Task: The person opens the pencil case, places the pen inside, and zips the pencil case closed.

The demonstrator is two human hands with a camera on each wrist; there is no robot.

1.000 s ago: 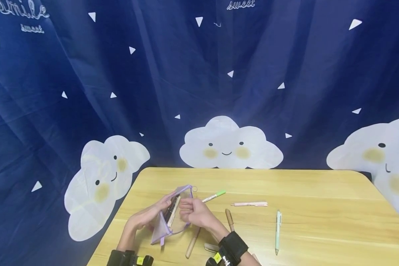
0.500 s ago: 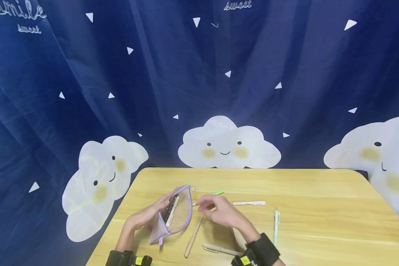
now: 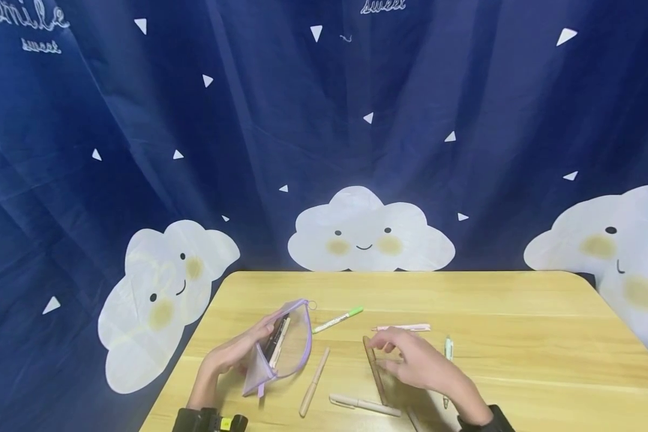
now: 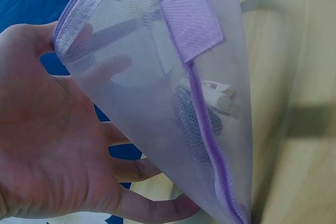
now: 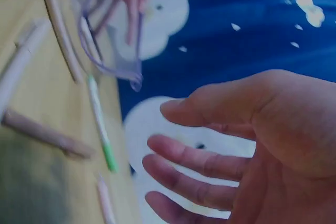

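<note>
My left hand (image 3: pixel 240 348) grips the purple-edged mesh pencil pouch (image 3: pixel 309 339) by its rim, thumb at the opening and the other fingers behind the mesh (image 4: pixel 131 98). The pouch gapes open and tilts toward the right. Inside lie a beige pen (image 3: pixel 281 343) and some dark ones. My right hand (image 3: pixel 418 360) holds nothing; it hovers over the table with fingers loosely bent and apart, as the right wrist view shows. Its fingertips are right by a brown pen (image 3: pixel 375 372).
On the wooden table (image 3: pixel 518 336) lie a green-capped marker (image 3: pixel 337 320), a pink pen (image 3: pixel 413 327), a mint pen (image 3: pixel 448 348), a tan pen (image 3: pixel 314 384) and a beige capped pen (image 3: pixel 364 405). A blue cloud-print curtain (image 3: pixel 410 150) hangs behind.
My right hand has left the pouch's opening and moved right, past the green-capped marker, to the brown pen. The left hand keeps its hold on the pouch.
</note>
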